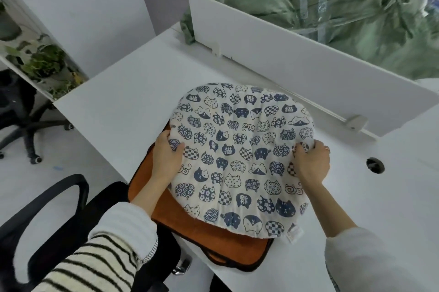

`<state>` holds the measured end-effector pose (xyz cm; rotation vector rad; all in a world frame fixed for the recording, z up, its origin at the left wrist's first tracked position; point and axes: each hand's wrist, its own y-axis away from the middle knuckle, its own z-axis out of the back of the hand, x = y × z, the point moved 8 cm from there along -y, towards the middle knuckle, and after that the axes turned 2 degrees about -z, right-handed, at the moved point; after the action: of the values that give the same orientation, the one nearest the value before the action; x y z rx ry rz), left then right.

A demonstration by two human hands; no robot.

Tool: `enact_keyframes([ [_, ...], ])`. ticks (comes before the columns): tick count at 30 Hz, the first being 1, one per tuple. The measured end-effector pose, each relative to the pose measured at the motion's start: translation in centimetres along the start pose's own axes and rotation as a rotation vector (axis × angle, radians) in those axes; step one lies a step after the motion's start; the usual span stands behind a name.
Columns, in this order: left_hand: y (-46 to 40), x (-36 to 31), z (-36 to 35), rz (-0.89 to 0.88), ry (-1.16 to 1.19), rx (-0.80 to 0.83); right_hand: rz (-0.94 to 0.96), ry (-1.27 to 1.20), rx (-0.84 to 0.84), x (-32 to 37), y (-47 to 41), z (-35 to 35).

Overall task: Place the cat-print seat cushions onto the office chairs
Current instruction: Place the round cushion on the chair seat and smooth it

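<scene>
A round white cat-print cushion (242, 156) with navy cat faces lies on top of an orange cushion (190, 222) on the white desk (118, 101). My left hand (166, 156) grips the cat-print cushion's left edge, thumb on top. At its right edge my right hand (311, 161) pinches the bunched fabric. A black office chair (71, 215) stands at the lower left, its armrest curving beside the desk; its seat is mostly hidden by my striped sleeve.
A white divider panel (297, 73) runs along the desk's back, with green sacks (332, 6) behind it. A cable hole (375, 165) sits at the right. Another black chair base (26, 130) and potted plants (42, 58) are at the left.
</scene>
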<state>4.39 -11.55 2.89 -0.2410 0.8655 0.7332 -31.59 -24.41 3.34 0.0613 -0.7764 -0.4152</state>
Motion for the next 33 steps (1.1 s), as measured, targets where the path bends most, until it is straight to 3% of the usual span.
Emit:
enact_keyframes([
  [7,2.5,0.5,7.4,0.034,0.196,-0.145,0.180,-0.213,0.017,7.8,7.5,-0.2],
  [11,3.7,5.6,16.5,0.087,0.247,-0.285,0.373,-0.225,0.138,13.1,14.1,-3.5],
  [16,6.3,15.0,26.9,0.114,0.098,-0.442,0.488,-0.242,0.354,16.9,26.2,-10.6],
  [25,11.6,28.7,32.8,0.181,-0.159,-0.370,0.471,-0.076,0.675,14.0,44.0,-24.2],
  [33,14.8,38.9,28.3,0.390,-0.251,-0.275,0.226,0.086,0.708,5.8,42.2,-32.4],
])
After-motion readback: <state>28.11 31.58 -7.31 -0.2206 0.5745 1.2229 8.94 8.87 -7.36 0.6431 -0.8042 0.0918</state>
